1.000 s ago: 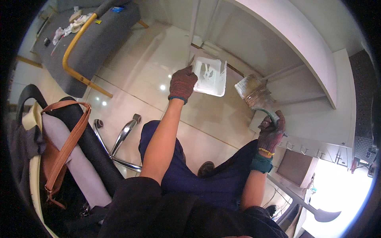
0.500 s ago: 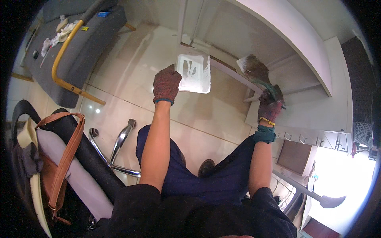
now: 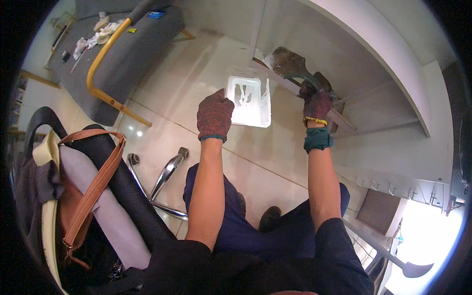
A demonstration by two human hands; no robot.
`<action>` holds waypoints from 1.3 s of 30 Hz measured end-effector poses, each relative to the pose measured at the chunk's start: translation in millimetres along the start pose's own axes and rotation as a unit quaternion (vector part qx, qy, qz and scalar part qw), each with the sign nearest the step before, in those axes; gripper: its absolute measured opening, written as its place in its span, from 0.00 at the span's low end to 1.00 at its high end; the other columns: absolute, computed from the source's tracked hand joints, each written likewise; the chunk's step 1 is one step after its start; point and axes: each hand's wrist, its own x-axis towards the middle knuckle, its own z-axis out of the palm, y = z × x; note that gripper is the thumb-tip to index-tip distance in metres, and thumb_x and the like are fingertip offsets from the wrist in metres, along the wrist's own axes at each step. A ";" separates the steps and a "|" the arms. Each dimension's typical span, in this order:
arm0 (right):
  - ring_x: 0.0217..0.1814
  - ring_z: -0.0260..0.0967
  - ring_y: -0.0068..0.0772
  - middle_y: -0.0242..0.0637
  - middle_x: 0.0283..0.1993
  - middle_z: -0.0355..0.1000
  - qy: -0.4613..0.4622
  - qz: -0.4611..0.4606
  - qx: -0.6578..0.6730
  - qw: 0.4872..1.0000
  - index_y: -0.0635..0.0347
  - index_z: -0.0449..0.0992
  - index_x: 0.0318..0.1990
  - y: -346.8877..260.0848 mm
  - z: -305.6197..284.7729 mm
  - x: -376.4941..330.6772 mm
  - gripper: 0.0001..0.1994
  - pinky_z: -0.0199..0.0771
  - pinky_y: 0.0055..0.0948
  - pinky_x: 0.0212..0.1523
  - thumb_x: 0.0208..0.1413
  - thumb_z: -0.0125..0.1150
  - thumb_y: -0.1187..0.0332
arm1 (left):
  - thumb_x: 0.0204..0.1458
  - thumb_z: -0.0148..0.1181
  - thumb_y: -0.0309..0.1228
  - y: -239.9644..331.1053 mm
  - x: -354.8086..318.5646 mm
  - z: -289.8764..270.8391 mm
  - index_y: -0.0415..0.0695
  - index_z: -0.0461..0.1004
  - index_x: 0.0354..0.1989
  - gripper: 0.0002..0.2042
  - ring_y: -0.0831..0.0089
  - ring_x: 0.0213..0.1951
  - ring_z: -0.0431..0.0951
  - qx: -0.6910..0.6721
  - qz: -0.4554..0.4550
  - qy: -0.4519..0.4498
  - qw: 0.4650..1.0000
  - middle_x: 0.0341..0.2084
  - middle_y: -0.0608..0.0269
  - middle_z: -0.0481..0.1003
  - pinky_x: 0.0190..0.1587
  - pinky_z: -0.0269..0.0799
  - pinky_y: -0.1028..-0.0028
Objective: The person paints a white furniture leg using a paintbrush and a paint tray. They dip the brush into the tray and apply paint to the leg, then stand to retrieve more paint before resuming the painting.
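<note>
Knitted-glove left hand (image 3: 214, 116) gripping white plastic tray (image 3: 249, 101), right hand (image 3: 316, 103) gripping bristly brush (image 3: 290, 64)

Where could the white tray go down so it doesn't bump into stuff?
Bare floor tiles lie open between the grey bench and the white tray. It is crowded lower left: the chair base and brown bag fill it.

You're in an office-like room, glossy tiled floor (image 3: 162, 93), grey sofa (image 3: 123, 54) with yellow frame, swivel chair base (image 3: 162, 177), white built-in shelving (image 3: 373, 64).
</note>
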 end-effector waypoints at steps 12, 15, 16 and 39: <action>0.21 0.67 0.31 0.39 0.25 0.71 0.015 0.017 -0.036 0.999 0.61 0.73 0.39 13.7 29.0 11.1 0.14 0.68 0.29 0.21 0.50 0.54 0.60 | 0.43 0.49 0.34 -6.9 2.8 3.4 0.41 0.74 0.40 0.17 0.52 0.34 0.75 -0.012 0.014 0.034 0.999 0.31 0.46 0.75 0.39 0.69 0.63; 0.21 0.67 0.30 0.37 0.25 0.71 0.014 0.000 -0.026 1.000 0.60 0.74 0.38 19.3 28.1 15.1 0.13 0.68 0.29 0.21 0.51 0.54 0.61 | 0.43 0.49 0.35 -2.3 2.8 3.5 0.41 0.74 0.40 0.17 0.51 0.35 0.75 -0.016 0.001 0.022 1.000 0.32 0.45 0.75 0.40 0.69 0.62; 0.20 0.67 0.29 0.37 0.25 0.71 0.011 -0.001 -0.032 0.999 0.60 0.74 0.37 20.0 27.1 16.0 0.12 0.67 0.28 0.21 0.52 0.54 0.61 | 0.43 0.49 0.35 0.4 2.3 2.9 0.41 0.74 0.40 0.17 0.51 0.35 0.75 -0.024 -0.007 0.018 1.000 0.32 0.45 0.75 0.40 0.69 0.62; 0.19 0.68 0.28 0.38 0.25 0.72 0.004 -0.036 -0.142 0.989 0.61 0.73 0.38 3.1 12.4 10.7 0.12 0.68 0.26 0.19 0.54 0.51 0.62 | 0.45 0.48 0.34 4.0 0.2 2.9 0.45 0.75 0.40 0.15 0.52 0.39 0.74 -0.013 0.008 0.011 1.000 0.34 0.48 0.75 0.44 0.68 0.59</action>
